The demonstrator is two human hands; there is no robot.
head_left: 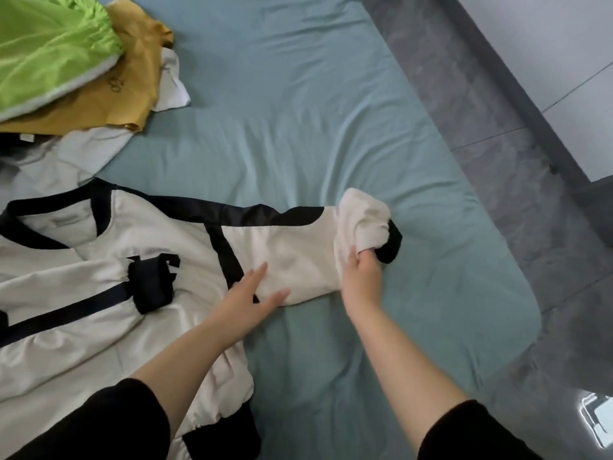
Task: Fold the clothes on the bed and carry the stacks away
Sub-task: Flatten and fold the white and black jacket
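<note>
Currently my right hand (361, 277) is gripping the sleeve (298, 254), left hand (248, 293) pressing, fingers flat, on the jacket (66, 376); overpulling risks skewing it.

Jacket (99, 293) cream with black trim; bed sheet (298, 111) teal; pile: lime-green garment (49, 51), mustard garment (132, 84), possibly white shirt (83, 154)

A bedroom in a home: a bed (298, 94) with a wrinkled teal sheet (331, 343) fills the frame, loose clothes (83, 81) heap at the upper left, a jacket (149, 234) lies spread at the left, and grey floor (481, 111) runs along the right.
</note>
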